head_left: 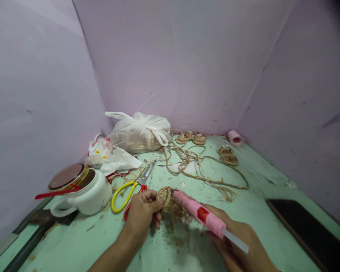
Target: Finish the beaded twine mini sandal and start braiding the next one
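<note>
Trouble, if any, looked likeliest up close. A pink glue gun (190,204) was gripped in the right hand (243,231), fingers curled round its underside, with a pale glue stick (237,242) left poking out the back. Its tip was pointed at a small woven straw piece (168,200), which was pinched by the left hand (143,208) between thumb and fingers, over the green table (253,206); whether the tip was touching couldn't be made out. With bare fingertips kept that near, a burn could've been caused by one slip or stray drip, assuming the glue was hot. Scissors (145,176) were parked just beside the left hand, partly hidden by it, so they could've been knocked by a careless wrist. Off to the left, a lid (68,176) was tilted against the mouth of a white cup (98,198), easily toppled if bumped. Further back, straw cord (184,164) was sprawled in loose loops; if snagged, the little red-dotted straw pieces (198,139) behind could've been dragged too.
</note>
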Available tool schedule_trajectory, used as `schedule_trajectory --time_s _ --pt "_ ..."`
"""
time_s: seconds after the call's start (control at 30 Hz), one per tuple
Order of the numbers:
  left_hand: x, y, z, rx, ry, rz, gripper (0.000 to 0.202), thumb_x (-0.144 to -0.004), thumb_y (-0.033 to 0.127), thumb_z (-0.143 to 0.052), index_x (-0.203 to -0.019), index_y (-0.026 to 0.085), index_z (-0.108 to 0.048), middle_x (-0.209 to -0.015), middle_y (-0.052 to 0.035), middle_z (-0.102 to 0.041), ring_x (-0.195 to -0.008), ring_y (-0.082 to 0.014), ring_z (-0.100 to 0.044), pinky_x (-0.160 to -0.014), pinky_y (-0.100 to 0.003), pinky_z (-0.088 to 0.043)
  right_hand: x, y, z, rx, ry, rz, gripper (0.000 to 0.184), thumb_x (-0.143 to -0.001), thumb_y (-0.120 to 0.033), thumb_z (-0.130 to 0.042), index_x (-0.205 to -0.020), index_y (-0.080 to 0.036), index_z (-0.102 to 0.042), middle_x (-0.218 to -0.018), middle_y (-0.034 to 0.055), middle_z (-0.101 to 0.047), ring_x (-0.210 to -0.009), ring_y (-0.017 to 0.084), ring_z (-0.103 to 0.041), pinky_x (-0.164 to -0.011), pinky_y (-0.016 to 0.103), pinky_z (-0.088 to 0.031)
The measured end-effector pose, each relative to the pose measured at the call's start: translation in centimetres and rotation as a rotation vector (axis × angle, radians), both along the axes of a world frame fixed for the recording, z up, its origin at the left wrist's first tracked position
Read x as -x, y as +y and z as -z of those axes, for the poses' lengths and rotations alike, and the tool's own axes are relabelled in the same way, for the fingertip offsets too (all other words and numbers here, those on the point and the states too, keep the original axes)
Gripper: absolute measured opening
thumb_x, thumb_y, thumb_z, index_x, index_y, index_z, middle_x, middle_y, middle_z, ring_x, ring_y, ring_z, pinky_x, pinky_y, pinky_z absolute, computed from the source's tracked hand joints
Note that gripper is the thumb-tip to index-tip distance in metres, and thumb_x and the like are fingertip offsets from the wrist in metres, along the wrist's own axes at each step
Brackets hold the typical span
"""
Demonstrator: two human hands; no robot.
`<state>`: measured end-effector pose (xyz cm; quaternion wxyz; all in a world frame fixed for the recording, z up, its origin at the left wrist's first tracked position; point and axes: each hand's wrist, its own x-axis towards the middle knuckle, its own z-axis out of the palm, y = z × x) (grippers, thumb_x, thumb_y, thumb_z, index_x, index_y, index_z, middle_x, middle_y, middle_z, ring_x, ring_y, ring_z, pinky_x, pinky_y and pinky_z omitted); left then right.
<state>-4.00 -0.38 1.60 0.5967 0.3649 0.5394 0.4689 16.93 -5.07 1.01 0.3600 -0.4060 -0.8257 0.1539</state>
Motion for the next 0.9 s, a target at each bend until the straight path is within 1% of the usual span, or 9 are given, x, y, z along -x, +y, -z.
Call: schedule_trajectory --time_s 0.1,0.17,0.3,0.37,0.5,0.63,0.77,0.83,0.9 --pt "0.1 0.1 0.1 -0.002 0.011 0.006 0.019 -0.051 0.028 -0.066 -0.055 0.014 -0.053 -0.033 0.0059 -0.046 -0.026 -0.0053 -0.035 -0.025 -0.016 -0.031 -0.3 -0.3 0.5 0.15 0.116 0.173 0.017 -0.081 -0.029 -0.051 -0.094 -0.022 -0.059 -0.071 0.0038 -0.065 -0.064 0.02 -0.062 -0.061 0.027 -0.053" --pt "0.3 0.3 0.3 -0.001 0.041 0.004 0.019 -0.053 0.028 -0.065 -0.056 0.014 -0.053 -0.032 0.006 -0.045 -0.026 -0.0053 -0.034 -0.025 -0.016 -0.03 -0.5 -0.3 0.6 0.286 0.228 0.225 0.02 -0.08 -0.037 -0.052 -0.09 -0.022 -0.061 -0.072 0.0042 -0.065 -0.064 0.02 -0.06 -0.057 0.027 -0.052" --pt "0.7 0.3 0.3 -0.026 0.114 0.083 0.02 -0.057 0.031 -0.065 -0.057 0.014 -0.054 -0.036 0.006 -0.044 -0.028 -0.0041 -0.032 -0.027 -0.015 -0.024 -0.6 0.0 -0.1 0.482 0.496 0.209 0.03 -0.082 -0.046 -0.046 -0.087 -0.02 -0.06 -0.06 0.0016 -0.057 -0.051 0.016 -0.051 -0.045 0.025 -0.043" --pt "0.7 0.2 0.1 -0.038 0.105 0.166 0.022 -0.059 0.033 -0.065 -0.059 0.013 -0.056 -0.04 0.0058 -0.044 -0.03 -0.0032 -0.031 -0.028 -0.015 -0.021 -0.2 0.3 -0.6 0.548 0.615 0.274 0.03 -0.079 -0.047 -0.05 -0.089 -0.02 -0.059 -0.065 0.0023 -0.059 -0.054 0.016 -0.052 -0.045 0.025 -0.041" --pt "0.1 -0.3 -0.5 -0.043 0.028 0.295 0.027 -0.057 0.035 -0.069 -0.056 0.011 -0.057 -0.043 0.0052 -0.043 -0.036 -0.0022 -0.028 -0.035 -0.017 -0.017 1.3 1.1 -0.9 0.697 0.768 0.351 0.038 -0.068 -0.046 -0.064 -0.094 -0.019 -0.057 -0.088 0.007 -0.064 -0.069 0.02 -0.059 -0.046 0.024 -0.041" --pt "-1.0 -0.5 -0.5 -0.071 -0.01 0.4 0.034 -0.055 0.041 -0.072 -0.058 0.01 -0.061 -0.052 -0.0012 -0.053 -0.048 -0.0081 -0.042 -0.045 -0.02 -0.028 2.7 1.9 -0.5 0.737 0.806 0.268 0.038 -0.063 -0.045 -0.068 -0.088 -0.018 -0.057 -0.082 0.0054 -0.064 -0.058 0.016 -0.056 -0.044 0.024 -0.04" --pt "-1.9 0.2 -0.4 -0.117 0.089 0.463 0.044 -0.053 0.053 -0.07 -0.057 0.011 -0.058 -0.046 0.0031 -0.044 -0.044 -0.0065 -0.033 -0.044 -0.022 -0.022 2.9 2.4 -0.7 0.745 0.726 0.172 0.038 -0.062 -0.039 -0.07 -0.088 -0.016 -0.055 -0.068 0.0005 -0.06 -0.049 0.011 -0.049 -0.043 0.022 -0.038" --pt "-2.0 0.6 -0.6 -0.152 0.161 0.525 0.046 -0.059 0.057 -0.064 -0.057 0.011 -0.056 -0.044 0.0051 -0.038 -0.043 -0.0058 -0.029 -0.043 -0.022 -0.018 2.7 2.6 -1.0 0.72 0.665 0.194 0.032 -0.064 -0.034 -0.069 -0.086 -0.016 -0.055 -0.065 -0.0007 -0.058 -0.051 0.012 -0.05 -0.045 0.023 -0.039" --pt "-1.7 0.8 -0.9 -0.201 0.202 0.628 0.045 -0.066 0.056 -0.059 -0.062 0.011 -0.058 -0.049 0.0043 -0.04 -0.046 -0.0067 -0.032 -0.044 -0.022 -0.02 2.3 2.6 -1.1 0.666 0.624 0.235 0.028 -0.064 -0.029 -0.068 -0.084 -0.016 -0.054 -0.07 0.0003 -0.059 -0.056 0.013 -0.052 -0.049 0.023 -0.042"
